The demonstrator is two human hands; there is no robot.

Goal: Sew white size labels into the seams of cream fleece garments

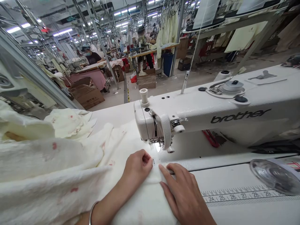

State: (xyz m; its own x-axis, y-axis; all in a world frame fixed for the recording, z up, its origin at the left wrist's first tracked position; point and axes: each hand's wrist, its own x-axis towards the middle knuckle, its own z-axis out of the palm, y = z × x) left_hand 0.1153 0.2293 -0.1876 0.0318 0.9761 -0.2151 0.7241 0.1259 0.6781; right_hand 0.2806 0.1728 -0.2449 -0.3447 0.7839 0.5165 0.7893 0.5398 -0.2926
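Note:
A cream fabric (pixel 53 168) with small red marks lies across the sewing table and runs under the needle area of a white sewing machine (pixel 211 109). My left hand (pixel 138 167) rests on the fabric just in front of the presser foot (pixel 161 145), fingers curled and pinching a small white label (pixel 154 162) against the cloth. My right hand (pixel 182 193) lies flat on the fabric edge to the right of it, fingers stretched toward the label. A thin bracelet shows on my left wrist.
A printed ruler strip (pixel 234 197) runs along the table at the right, next to a clear plastic dish (pixel 274 175). More cream pieces (pixel 70 122) are piled at the left. Other workers sit at tables behind, with cardboard boxes (pixel 87 95) on the floor.

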